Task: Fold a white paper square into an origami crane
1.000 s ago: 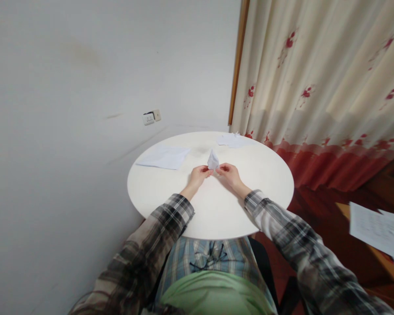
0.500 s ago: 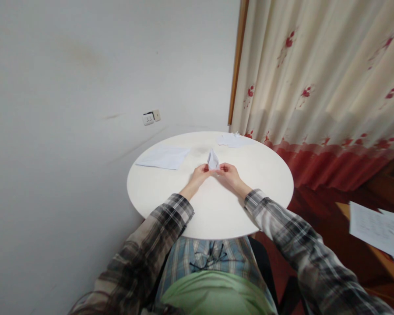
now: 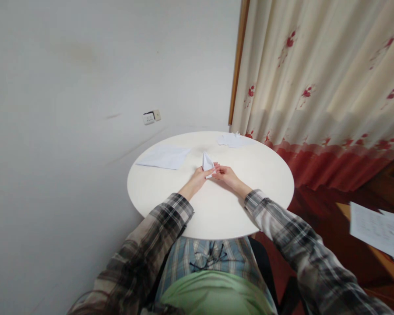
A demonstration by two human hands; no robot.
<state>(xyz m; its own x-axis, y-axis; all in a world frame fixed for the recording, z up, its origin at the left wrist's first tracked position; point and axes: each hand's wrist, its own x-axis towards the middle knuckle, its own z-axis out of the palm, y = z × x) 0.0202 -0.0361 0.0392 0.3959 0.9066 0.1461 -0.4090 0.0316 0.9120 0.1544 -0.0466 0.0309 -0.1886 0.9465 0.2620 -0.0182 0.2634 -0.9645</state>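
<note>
A small piece of folded white paper (image 3: 208, 162), pointed at its far end, is held just above the round white table (image 3: 216, 210). My left hand (image 3: 198, 177) grips its lower left part, with the thumb laid across the front. At the paper's right edge is my right hand (image 3: 226, 173), fingers bent and touching the fold. Whether the right fingertips pinch the paper firmly is hard to see at this size.
White sheets (image 3: 164, 156) lie at the table's left. More paper (image 3: 233, 140) with small white bits sits at the far edge. A wall with a socket (image 3: 149, 118) is on the left, a curtain (image 3: 308, 87) on the right. Written papers (image 3: 377, 227) rest lower right.
The folded paper has tilted and shifted slightly left. My left thumb has come over its front, and my right fingers have moved up along its right edge.
</note>
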